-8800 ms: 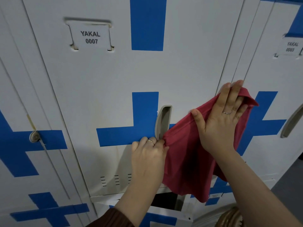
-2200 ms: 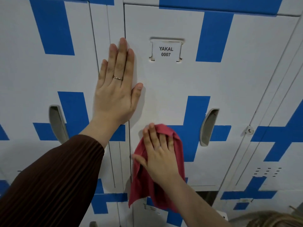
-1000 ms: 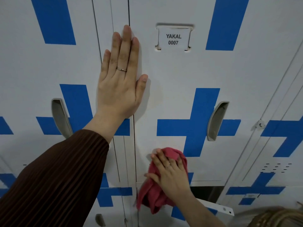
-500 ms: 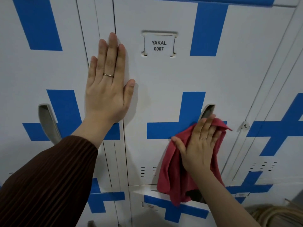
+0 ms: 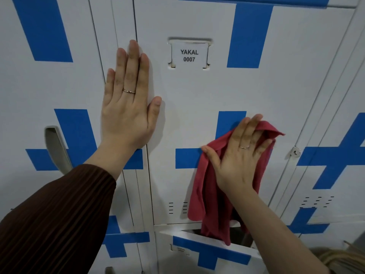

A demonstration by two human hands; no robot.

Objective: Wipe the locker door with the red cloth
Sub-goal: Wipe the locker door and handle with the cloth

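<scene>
Squarely ahead, locker door [image 5: 197,91]: white metal with a blue cross [image 5: 187,158] painted on it, filling the middle of the head view.
Name tag [image 5: 189,55]: sits in a slot high on the door and reads "YAKAL 0007".
Red cloth [image 5: 205,175]: pressed against the door over the right arm of the cross; its upper corner pokes out to the right past the fingertips, and its loose tail hangs down past the door's bottom edge.
Right grip [image 5: 237,155]: laid flat on the cloth, fingers nearly straight and lightly fanned, thumb stretched out to the left on the cloth's edge; it presses rather than pinches. A thin ring [image 5: 245,147] shows on one finger.
Left grip [image 5: 128,107]: spread flat and bare on the metal, fingers together pointing up, palm across the seam at the door's left edge, thumb on the door itself. It wears a ring [image 5: 128,91] and a brown ribbed sleeve [image 5: 49,214].
Vent slots [image 5: 177,207]: low on the door, just left of the hanging cloth.
Lower door [image 5: 207,252]: tilted ajar below; the cloth's tail dangles into the dark gap above it.
Neighbouring handle [image 5: 56,149]: grey recessed pull on the locker to the left, partly behind the sleeve.
Hasp [image 5: 295,152]: small metal tab on the frame right of the cloth.
Bottom right corner: tan strands [image 5: 339,260], too blurred to identify.
</scene>
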